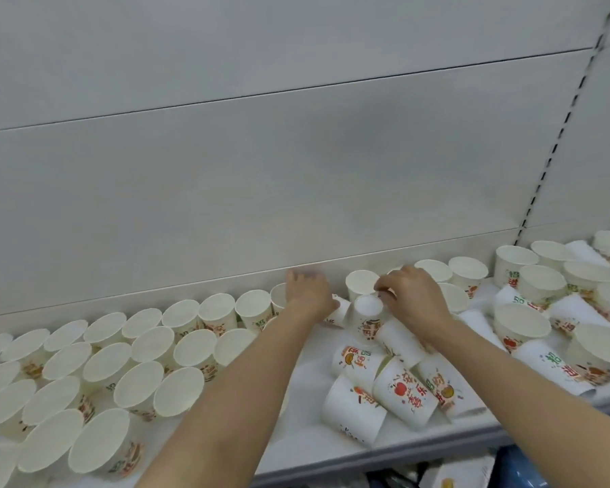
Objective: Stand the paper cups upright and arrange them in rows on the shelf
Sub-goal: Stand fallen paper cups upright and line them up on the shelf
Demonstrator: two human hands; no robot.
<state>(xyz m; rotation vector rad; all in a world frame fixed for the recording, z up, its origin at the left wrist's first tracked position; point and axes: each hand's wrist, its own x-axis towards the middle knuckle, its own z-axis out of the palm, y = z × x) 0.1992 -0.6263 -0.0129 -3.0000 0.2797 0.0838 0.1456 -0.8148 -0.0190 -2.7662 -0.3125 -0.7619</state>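
Observation:
Several white paper cups with red and green print stand upright in rows [148, 346] on the left of the white shelf [307, 399]. A heap of tipped cups [402, 392] lies at centre right. My left hand [309, 294] reaches to the back row, over an upright cup [278, 297] and beside a small lying cup [340, 311]. Its fingers are blurred, so its grip is unclear. My right hand [412, 297] pinches a tilted cup [367, 308] at the top of the heap, whose white round end faces me.
More cups, some upright and some tipped, crowd the right end [543, 311]. The grey back wall [261, 170] rises behind the shelf, with a slotted upright [557, 142] at the right. Blue and white packages [455, 477] lie below the shelf's front edge.

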